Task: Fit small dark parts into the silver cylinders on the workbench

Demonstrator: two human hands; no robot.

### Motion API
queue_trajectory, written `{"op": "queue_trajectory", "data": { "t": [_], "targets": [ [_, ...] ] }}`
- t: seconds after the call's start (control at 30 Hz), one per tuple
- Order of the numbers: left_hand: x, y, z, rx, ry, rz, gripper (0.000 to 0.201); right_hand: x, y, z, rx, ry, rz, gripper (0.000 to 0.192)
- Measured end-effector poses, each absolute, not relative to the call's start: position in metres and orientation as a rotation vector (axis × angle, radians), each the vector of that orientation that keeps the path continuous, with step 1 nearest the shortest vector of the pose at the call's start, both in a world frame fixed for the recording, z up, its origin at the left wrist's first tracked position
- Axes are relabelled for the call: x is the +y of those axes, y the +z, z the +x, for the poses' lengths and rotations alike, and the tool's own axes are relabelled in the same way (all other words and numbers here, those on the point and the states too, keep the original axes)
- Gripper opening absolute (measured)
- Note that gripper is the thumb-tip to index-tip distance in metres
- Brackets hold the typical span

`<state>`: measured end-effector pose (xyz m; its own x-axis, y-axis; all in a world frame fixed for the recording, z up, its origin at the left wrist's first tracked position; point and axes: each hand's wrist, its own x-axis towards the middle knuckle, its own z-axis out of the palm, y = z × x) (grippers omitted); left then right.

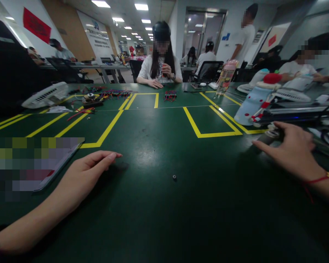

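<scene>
My left hand (94, 168) rests low over the green table (153, 219) on the left, thumb pressed along the index finger. Nothing shows between those fingertips. To the right, my right hand (293, 146) curls around a dark cylindrical object (267, 137) with a light, knobbly end. Its thumb and index finger lie on either side of that object, while the other fingers are mostly hidden. A small metal ring-shaped piece (174, 177) sits on the table between my hands, apart from both.
A pixelated flat device (44, 175) lies beside my left forearm. A blue bottle (252, 104) with a red top stands beyond my right hand. Wire bundles (115, 94) and a white fan (48, 95) lie at the far left. A person (160, 62) sits opposite.
</scene>
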<state>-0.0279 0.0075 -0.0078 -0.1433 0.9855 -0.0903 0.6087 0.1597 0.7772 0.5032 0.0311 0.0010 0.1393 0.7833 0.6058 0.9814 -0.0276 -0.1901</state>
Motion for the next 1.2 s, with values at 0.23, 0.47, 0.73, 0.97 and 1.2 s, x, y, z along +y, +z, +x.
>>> {"op": "queue_trajectory", "data": {
  "t": [0.23,0.47,0.73,0.97,1.2],
  "targets": [
    [0.006,-0.005,-0.029,1.852,0.707,1.599,0.043,0.002,0.011,0.33,-2.386,0.084,-1.35,0.047],
    [0.005,-0.002,-0.027,1.836,0.733,1.651,0.04,0.015,0.016,0.329,-2.234,0.462,-1.329,0.02],
    [0.007,-0.006,-0.026,1.889,0.698,1.658,0.04,0.039,0.052,0.476,-1.584,-0.144,-1.966,0.026],
    [0.003,0.002,-0.022,1.88,0.633,1.655,0.041,0.047,0.061,0.52,-1.74,-0.314,-2.323,0.028],
    [0.003,0.002,-0.022,1.883,0.616,1.68,0.043,0.048,0.064,0.528,-1.705,-0.383,-2.36,0.034]
  ]
}}
